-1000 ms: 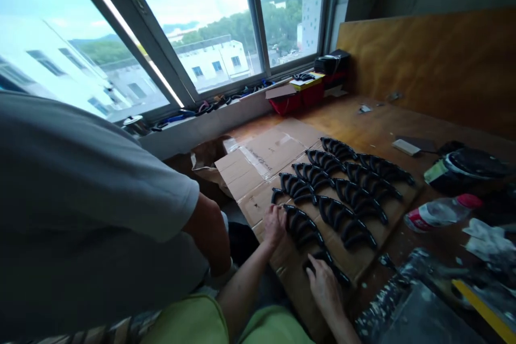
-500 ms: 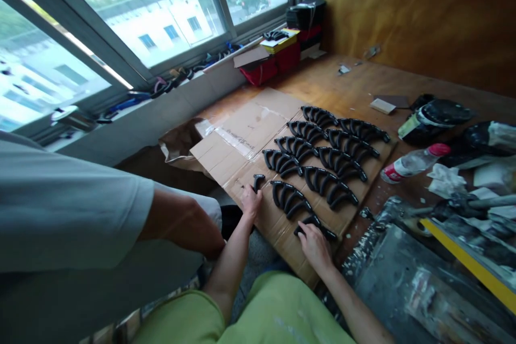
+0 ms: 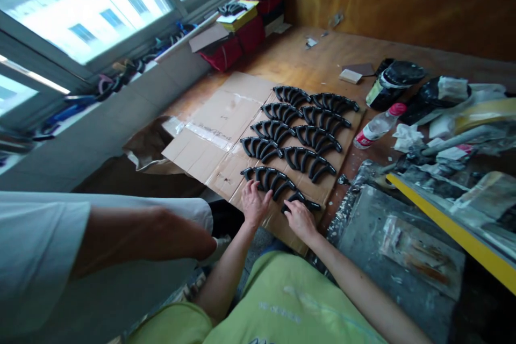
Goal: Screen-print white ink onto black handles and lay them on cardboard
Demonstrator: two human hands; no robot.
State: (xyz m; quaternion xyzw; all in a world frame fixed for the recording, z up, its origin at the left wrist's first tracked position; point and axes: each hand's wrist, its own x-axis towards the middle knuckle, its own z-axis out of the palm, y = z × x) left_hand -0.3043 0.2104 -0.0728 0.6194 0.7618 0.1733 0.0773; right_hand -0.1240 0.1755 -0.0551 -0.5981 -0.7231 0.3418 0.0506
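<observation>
Black pieces (image 3: 310, 152), curved, lie on cardboard (image 3: 245, 86) on the table (image 3: 318, 54). Four farther rows: each two overlapping fans, left and right, laid out in order, no hand on them. Near row (image 3: 278, 173): also laid out across the cardboard, its right part less evenly fanned; both hands are here. Left hand (image 3: 255, 207): fingers spread and slightly bent at the row's left part; cannot tell whether they grip. Right hand (image 3: 301, 220): fingers curled at a piece toward the right end; closure hidden, grip unconfirmed. Judgement: farther rows look settled, near row less so; total count not determinable. Bottle (image 3: 378, 127) stands right of the cardboard, tilted in view.
</observation>
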